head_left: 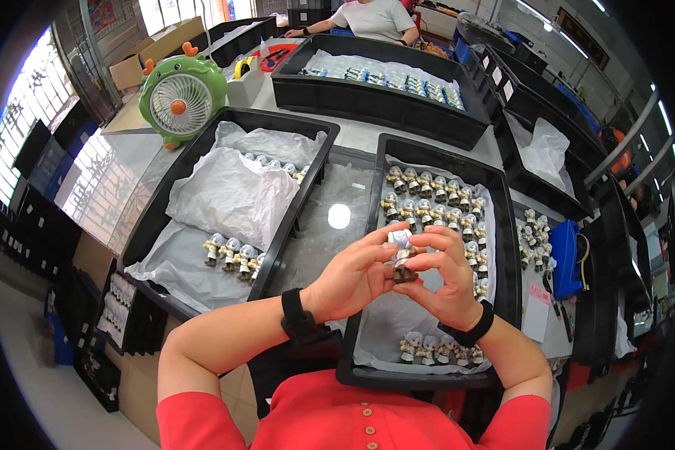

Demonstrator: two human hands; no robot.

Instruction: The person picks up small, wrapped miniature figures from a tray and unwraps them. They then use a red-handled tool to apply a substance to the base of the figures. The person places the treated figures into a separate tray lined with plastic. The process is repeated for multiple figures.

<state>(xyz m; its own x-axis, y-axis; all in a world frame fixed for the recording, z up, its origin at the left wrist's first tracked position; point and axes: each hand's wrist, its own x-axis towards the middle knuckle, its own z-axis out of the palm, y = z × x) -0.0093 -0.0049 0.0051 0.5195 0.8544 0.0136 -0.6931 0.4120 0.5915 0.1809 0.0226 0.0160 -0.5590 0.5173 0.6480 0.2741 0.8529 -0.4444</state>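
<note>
Between my two hands I hold a small figurine (pixel 402 259) with pale hair and a brown base, upright above the right-hand black tray (pixel 511 247). My left hand (pixel 352 274) pinches it from the left with thumb and fingers. My right hand (pixel 448 277) grips it from the right, fingertips at its side and base. Below, rows of similar figurines (pixel 431 187) stand on white paper in that tray, with another row (pixel 439 349) at its near edge. Part of the rows is hidden behind my hands.
To the left, another black tray (pixel 229 112) holds crumpled white paper (pixel 229 191) and some figurines (pixel 236 259). A long black tray (pixel 382 109) lies at the back. A green fan (pixel 184 101) stands back left. More figurines (pixel 535 240) and a blue pouch (pixel 566 259) lie right. A person (pixel 375 19) sits opposite.
</note>
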